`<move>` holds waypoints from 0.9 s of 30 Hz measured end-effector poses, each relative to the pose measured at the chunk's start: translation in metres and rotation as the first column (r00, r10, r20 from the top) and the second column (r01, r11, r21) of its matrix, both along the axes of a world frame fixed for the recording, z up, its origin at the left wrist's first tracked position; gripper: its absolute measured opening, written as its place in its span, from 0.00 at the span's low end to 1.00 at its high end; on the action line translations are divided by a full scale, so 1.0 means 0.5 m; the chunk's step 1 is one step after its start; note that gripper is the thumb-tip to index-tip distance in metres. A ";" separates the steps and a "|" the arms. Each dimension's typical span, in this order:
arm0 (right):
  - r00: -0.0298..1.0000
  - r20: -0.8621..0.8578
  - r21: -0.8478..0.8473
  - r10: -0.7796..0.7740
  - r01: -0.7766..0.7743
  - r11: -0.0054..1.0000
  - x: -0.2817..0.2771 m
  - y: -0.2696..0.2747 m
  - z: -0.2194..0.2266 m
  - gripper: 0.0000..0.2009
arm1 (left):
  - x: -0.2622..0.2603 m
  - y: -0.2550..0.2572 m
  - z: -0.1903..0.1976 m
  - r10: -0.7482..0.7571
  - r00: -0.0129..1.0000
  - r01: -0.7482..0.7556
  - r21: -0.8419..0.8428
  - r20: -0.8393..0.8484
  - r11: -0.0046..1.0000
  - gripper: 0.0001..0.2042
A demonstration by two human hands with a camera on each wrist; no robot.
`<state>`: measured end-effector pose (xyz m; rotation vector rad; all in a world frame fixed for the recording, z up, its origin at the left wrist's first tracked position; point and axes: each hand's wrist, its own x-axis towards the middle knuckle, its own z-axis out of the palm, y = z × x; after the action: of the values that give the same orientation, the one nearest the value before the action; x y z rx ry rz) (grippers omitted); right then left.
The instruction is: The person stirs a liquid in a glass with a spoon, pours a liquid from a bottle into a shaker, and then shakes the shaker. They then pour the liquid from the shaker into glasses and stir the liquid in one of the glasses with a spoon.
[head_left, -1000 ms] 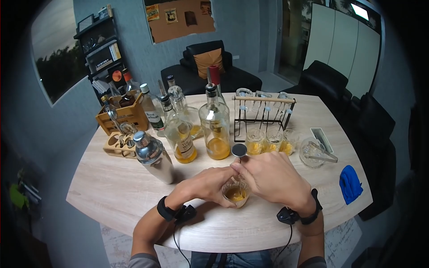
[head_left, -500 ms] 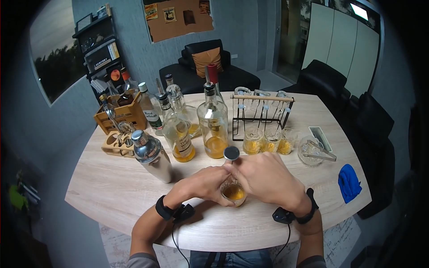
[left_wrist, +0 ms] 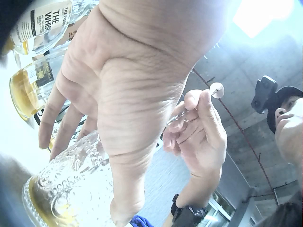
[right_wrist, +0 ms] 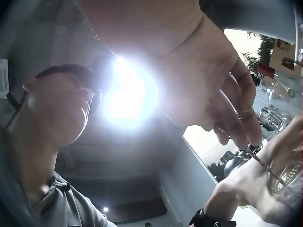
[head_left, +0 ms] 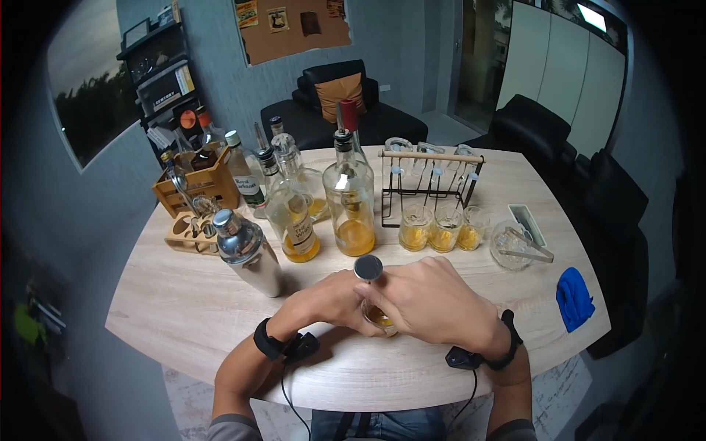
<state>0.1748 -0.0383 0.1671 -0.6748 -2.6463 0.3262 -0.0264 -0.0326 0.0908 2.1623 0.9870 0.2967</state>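
My left hand is wrapped around a patterned glass tumbler near the table's front edge. Amber liquid lies in the bottom of that glass. From above, my right hand pinches the twisted stem of a bar spoon between thumb and fingers. The stem slants down into the glass, and its lower end is hidden. Its flat round cap sticks up above both hands. To the left of my left hand stands a metal cocktail shaker.
Bottles with amber liquid stand beyond my hands. Three glasses with amber drink sit before a black rack. On the right are a glass bowl with tongs and a blue cloth. A wooden crate is at the back left.
The bar spoon's cap has shifted left and lower in the head view. My right hand has moved slightly left with it and covers more of the tumbler. The left hand keeps its hold.
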 end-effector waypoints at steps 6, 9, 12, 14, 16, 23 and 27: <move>0.997 -0.010 0.090 -0.072 0.073 0.993 0.015 0.022 -0.004 0.14 | 0.001 0.012 -0.032 0.048 0.997 -0.033 0.215 -0.062 0.976 0.33; 0.992 0.035 0.086 -0.124 0.121 0.989 0.022 0.019 0.007 0.14 | 0.005 0.006 -0.017 0.049 0.998 -0.042 0.221 -0.026 0.974 0.31; 0.982 0.118 0.065 -0.144 0.138 0.988 0.025 0.006 0.017 0.16 | 0.002 0.012 -0.024 0.013 0.999 -0.007 0.182 -0.031 0.983 0.31; 0.975 0.169 0.055 -0.144 0.137 0.989 0.022 0.000 0.013 0.17 | 0.002 0.005 -0.013 0.009 0.999 -0.003 0.157 -0.032 0.988 0.31; 0.998 0.053 0.054 -0.033 0.030 0.998 0.015 0.000 -0.001 0.17 | 0.003 -0.004 0.002 0.003 0.999 0.001 0.135 -0.035 0.991 0.31; 1.000 -0.020 0.078 0.012 -0.010 0.997 0.000 0.019 -0.018 0.18 | -0.006 0.009 -0.032 0.020 1.000 -0.018 0.119 -0.012 0.993 0.34; 0.994 -0.061 0.082 -0.092 0.097 0.992 0.012 0.027 -0.011 0.16 | -0.001 0.014 -0.044 0.046 0.998 -0.032 0.300 -0.040 0.954 0.31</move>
<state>0.1810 -0.0249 0.1615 -0.7489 -2.5488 0.2021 -0.0270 -0.0255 0.0687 2.4337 1.0688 0.4406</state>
